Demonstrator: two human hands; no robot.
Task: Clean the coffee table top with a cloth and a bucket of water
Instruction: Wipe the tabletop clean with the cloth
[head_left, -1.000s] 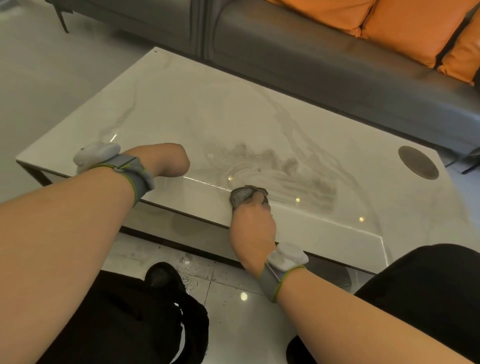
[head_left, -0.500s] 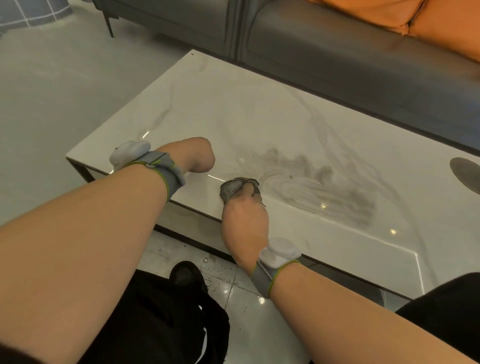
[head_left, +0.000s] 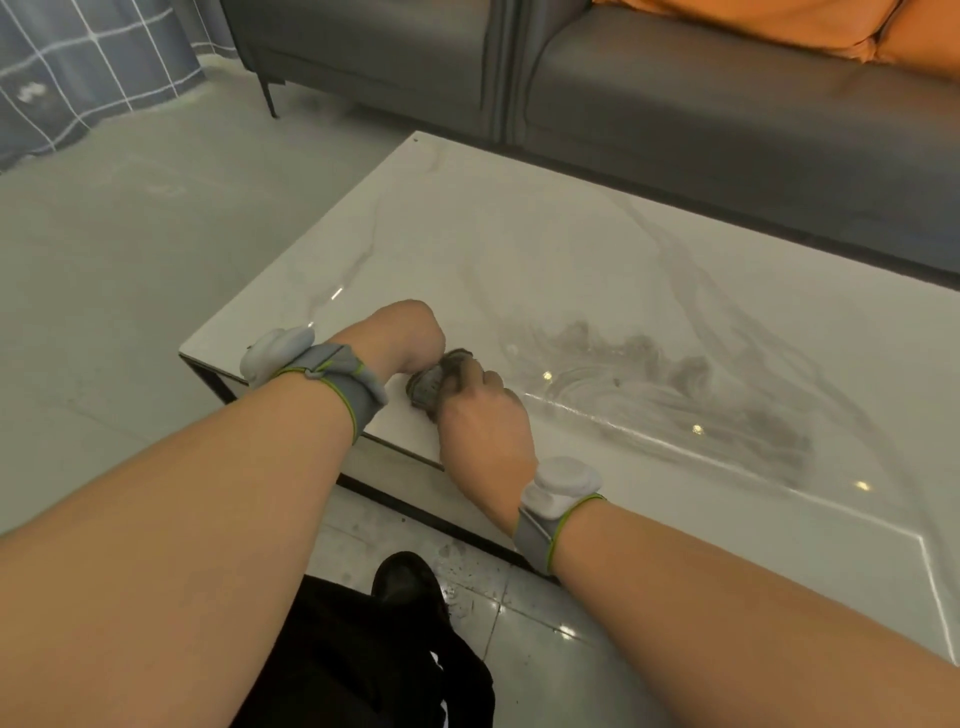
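Note:
A white marble coffee table (head_left: 519, 249) fills the middle of the view, with a grey smear of dirt (head_left: 675, 384) on its near half. My right hand (head_left: 483, 426) presses a bunched grey cloth (head_left: 434, 387) onto the tabletop close to the near edge. My left hand (head_left: 402, 335) is curled into a fist on the table, right beside the cloth and touching it or nearly so. Both wrists wear grey bands with white sensors. No bucket is in view.
A grey sofa (head_left: 675, 114) with orange cushions (head_left: 779, 26) runs along the table's far side. Tiled floor (head_left: 104, 234) lies to the left. My black shoe (head_left: 408, 579) and dark trouser leg sit below the table's near edge, on wet speckled tiles.
My right hand has slid the cloth leftward along the near edge until it meets my left fist. The view has shifted left, so the round dark mark at the table's right is out of frame.

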